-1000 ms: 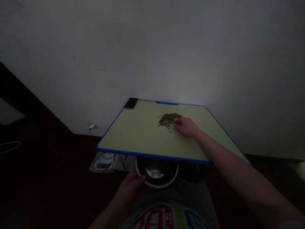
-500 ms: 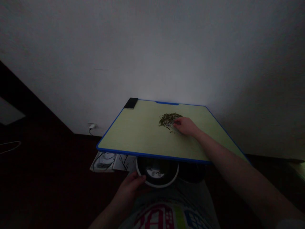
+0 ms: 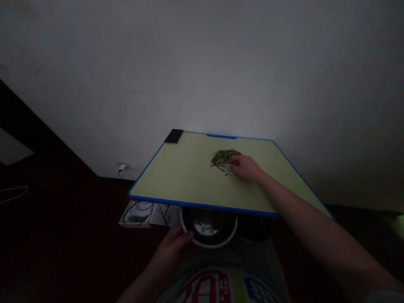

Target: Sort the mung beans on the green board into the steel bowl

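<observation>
Grains (image 3: pixel 223 157): heaped near the middle of the table (image 3: pixel 179 176).
Left hand (image 3: pixel 173 245): gripping the bowl (image 3: pixel 213 245) by its rim, below the near edge.
Right hand (image 3: pixel 248 167): fingers bent at the grains' right side; whether they pinch any, I can't tell.
Phone (image 3: pixel 173 136): far left corner.

No words or numbers can be read for certain. At the bottom centre of the frame, the person's shirt (image 3: pixel 172 291) carries a large print (image 3: pixel 223 288) in pink, yellow-green and blue; its pink part resembles lettering, too dim and cut off to make out.
</observation>
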Tool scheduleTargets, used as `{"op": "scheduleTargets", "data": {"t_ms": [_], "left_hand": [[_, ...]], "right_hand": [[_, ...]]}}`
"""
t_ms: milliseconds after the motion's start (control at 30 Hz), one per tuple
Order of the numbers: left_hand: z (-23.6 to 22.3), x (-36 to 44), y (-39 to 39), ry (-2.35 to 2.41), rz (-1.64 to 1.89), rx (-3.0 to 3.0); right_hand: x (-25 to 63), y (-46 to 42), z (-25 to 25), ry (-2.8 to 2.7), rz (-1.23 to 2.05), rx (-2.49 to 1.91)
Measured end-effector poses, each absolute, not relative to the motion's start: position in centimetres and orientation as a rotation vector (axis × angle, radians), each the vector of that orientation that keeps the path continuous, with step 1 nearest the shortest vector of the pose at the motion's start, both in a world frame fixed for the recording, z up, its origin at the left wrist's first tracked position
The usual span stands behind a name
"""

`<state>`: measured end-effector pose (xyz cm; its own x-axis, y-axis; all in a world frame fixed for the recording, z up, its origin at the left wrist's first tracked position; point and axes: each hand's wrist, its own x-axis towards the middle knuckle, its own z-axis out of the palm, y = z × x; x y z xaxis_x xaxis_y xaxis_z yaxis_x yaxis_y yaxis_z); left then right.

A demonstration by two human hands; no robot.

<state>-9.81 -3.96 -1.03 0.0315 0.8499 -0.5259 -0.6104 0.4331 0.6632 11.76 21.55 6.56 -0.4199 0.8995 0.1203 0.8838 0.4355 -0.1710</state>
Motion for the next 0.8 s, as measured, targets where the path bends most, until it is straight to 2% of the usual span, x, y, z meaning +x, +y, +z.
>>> {"op": "scheduleTargets", "data": {"t_ms": [800], "left_hand": [[-1.85, -10.08, -4.09, 1.067, 1.144, 0.303]], "right_hand": [[10.8, 20.84, 6.53, -2.46, 0.083, -1.552]]}}
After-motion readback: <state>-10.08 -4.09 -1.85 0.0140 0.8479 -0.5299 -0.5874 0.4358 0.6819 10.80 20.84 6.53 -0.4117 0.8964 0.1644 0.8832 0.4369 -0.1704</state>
